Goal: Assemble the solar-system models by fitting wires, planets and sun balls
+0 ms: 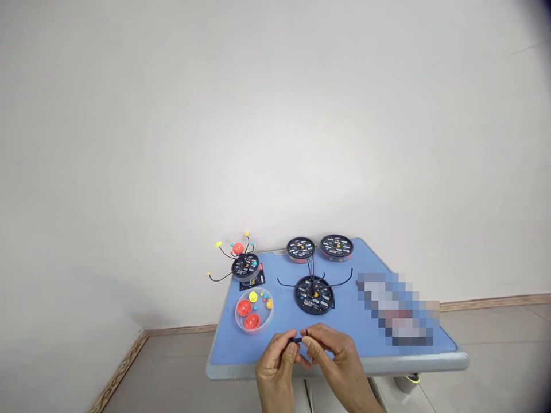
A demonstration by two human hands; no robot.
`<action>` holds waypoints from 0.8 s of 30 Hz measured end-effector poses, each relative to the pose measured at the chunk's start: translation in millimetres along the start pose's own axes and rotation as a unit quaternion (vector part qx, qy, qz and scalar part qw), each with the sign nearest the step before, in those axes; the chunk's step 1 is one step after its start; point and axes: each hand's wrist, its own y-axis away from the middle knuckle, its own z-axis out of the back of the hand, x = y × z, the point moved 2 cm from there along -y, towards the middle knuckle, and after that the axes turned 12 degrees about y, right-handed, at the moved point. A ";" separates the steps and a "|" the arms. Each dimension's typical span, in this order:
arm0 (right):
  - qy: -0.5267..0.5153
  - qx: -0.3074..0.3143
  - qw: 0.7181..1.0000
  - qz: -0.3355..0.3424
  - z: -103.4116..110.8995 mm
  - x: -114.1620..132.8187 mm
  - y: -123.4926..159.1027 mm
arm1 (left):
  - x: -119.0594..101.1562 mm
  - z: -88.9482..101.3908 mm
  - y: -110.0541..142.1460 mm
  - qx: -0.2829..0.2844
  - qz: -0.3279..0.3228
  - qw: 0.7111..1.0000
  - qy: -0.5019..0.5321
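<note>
Hands [279, 365] [333, 357] closed on black wire [298, 340]

a short black rod [297, 339], too small to show detail, sits roughly level, pinched between the left hand [278, 367] and right hand [333, 355]. just ahead of them, a black disc [314, 304] with thin, curving black wires lies flat on the blue table [232, 344].
</note>
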 end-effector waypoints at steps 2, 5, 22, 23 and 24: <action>0.049 -0.017 0.998 0.043 0.7 0.6 -0.2 | 0.0 -1.6 0.8 -0.006 -0.011 1.000 -0.006; 0.080 -0.031 0.993 0.079 -0.1 -1.0 0.3 | 1.0 -4.6 1.3 -0.017 -0.016 1.000 -0.015; 0.098 0.085 0.992 -0.003 52.0 21.7 -79.4 | -46.1 -68.2 -83.1 0.199 0.009 0.976 -0.084; 0.129 0.082 0.988 0.004 54.9 22.1 -85.4 | -45.5 -72.3 -89.6 0.206 0.018 0.974 -0.087; 0.159 0.079 0.984 0.012 57.5 22.1 -91.3 | -44.3 -76.1 -95.7 0.212 0.029 0.973 -0.091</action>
